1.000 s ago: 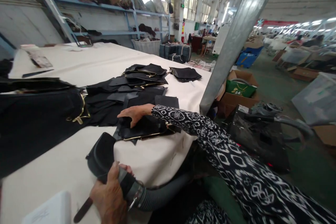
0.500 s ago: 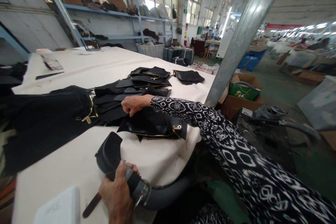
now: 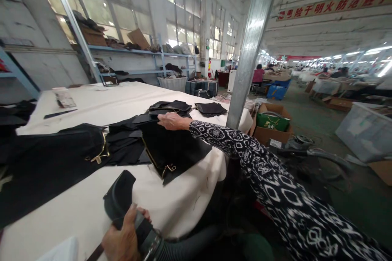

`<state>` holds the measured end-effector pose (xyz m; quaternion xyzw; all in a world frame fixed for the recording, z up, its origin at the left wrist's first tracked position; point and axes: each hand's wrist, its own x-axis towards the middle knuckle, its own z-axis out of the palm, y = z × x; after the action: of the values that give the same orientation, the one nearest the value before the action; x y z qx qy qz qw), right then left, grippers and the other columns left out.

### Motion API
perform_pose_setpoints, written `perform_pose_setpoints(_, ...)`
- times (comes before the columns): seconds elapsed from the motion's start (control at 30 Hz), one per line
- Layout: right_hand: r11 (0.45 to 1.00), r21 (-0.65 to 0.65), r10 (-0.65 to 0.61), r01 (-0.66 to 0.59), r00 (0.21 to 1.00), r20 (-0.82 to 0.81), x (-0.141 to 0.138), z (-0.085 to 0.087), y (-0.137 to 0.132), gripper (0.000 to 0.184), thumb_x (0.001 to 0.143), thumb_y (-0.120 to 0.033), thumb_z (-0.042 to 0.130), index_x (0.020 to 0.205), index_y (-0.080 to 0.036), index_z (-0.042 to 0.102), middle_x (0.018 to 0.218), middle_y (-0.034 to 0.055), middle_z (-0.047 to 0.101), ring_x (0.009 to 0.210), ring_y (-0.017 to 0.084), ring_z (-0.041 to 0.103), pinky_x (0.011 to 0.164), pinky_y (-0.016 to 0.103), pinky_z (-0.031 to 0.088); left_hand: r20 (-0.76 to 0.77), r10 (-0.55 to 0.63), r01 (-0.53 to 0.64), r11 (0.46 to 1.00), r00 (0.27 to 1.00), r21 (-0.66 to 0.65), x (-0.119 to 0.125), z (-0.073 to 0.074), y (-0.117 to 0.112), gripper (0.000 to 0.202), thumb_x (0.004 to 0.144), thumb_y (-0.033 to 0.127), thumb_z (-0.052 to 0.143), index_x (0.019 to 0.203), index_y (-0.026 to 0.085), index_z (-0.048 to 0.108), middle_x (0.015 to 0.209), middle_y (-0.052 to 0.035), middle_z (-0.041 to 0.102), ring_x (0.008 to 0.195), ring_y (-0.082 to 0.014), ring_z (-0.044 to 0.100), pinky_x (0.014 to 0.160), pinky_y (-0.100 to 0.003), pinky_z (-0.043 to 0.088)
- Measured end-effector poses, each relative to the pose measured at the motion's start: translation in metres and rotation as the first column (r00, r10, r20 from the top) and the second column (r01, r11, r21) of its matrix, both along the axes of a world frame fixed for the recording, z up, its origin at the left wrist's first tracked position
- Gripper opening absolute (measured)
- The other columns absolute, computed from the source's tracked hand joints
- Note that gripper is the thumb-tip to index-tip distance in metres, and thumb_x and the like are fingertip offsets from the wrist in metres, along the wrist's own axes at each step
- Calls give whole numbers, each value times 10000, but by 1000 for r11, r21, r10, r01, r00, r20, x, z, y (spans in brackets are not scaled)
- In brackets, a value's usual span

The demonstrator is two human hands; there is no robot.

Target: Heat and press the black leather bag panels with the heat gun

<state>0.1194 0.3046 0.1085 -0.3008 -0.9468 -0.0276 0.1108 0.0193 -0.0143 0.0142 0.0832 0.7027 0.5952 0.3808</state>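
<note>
a: ok so what can be seen, biggest stuff first?

b: most of the space is taken up by the surface (image 3: pixel 165 200), covered in white cloth. its far right side is crossed by a metal post (image 3: pixel 249 40), slanted a bit.

a: and on top?

b: at the left a big black panel (image 3: pixel 52 167) is spread, its right end edged with gold zip. next to it a heap of flat black pieces (image 3: pixel 122 147) is seen, overlapped pretty messily. more black pouches (image 3: pixel 171 105) are stacked behind.

a: where's the black zip piece (image 3: pixel 177 147) then?

b: near the right-hand edge of the surface, just right of the heap, tilted with a corner pointed at the camera. its far edge is grasped by the right grip (image 3: pixel 174 121), fingers curled in. a patterned sleeve (image 3: pixel 245 151) is worn on that arm.

a: left one?

b: the dark nozzle (image 3: pixel 119 195) is held by the left grip (image 3: pixel 122 236), fingers wrapped around its neck. a ribbed hose (image 3: pixel 183 248) is joined on below.

a: smallest thing?

b: the gold zip pull (image 3: pixel 170 168), hung by the near corner of the black zip piece.
</note>
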Motion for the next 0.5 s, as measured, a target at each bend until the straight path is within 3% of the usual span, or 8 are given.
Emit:
perform_pose_setpoints(0.1, 998, -39, -40, 43, 997, 69, 15, -41, -10, 204, 905, -128, 624, 1107, -98, 611, 1051, 125, 693, 925, 205, 656, 787, 271, 491, -18, -48, 48, 999, 999, -2, 0, -5, -3, 369, 565, 435, 747, 738, 130, 630, 538, -50, 638, 414, -193, 574, 366, -294, 464)
perform_pose_setpoints(0.2, 993, -80, -79, 87, 992, 98, 18, -62, -7, 217, 916, -124, 616, 1131, -135, 640, 1109, 106, 689, 984, 209, 663, 833, 315, 533, -20, -168, 169, 984, 985, 48, -3, -15, 4, 420, 508, 459, 783, 722, 133, 629, 524, -46, 633, 434, -214, 594, 395, -316, 492)
perform_pose_setpoints(0.37, 989, -116, -80, 90, 993, 87, 8, -57, 19, 268, 978, -311, 616, 1175, -131, 634, 1148, 92, 656, 989, 208, 663, 848, 406, 573, -172, -271, 288, 954, 947, 82, -7, -18, 34, 386, 587, 508, 740, 674, 154, 613, 498, -48, 623, 402, -211, 573, 402, -335, 497)
perform_pose_setpoints(0.5, 994, -109, -20, 26, 998, 59, 7, -53, 18, 246, 984, -234, 585, 1197, -122, 639, 1141, 101, 669, 998, 210, 662, 871, 394, 554, -223, -304, 333, 937, 926, 104, -1, 0, 57, 396, 545, 519, 745, 635, 157, 610, 495, -65, 629, 412, -221, 585, 397, -329, 490)
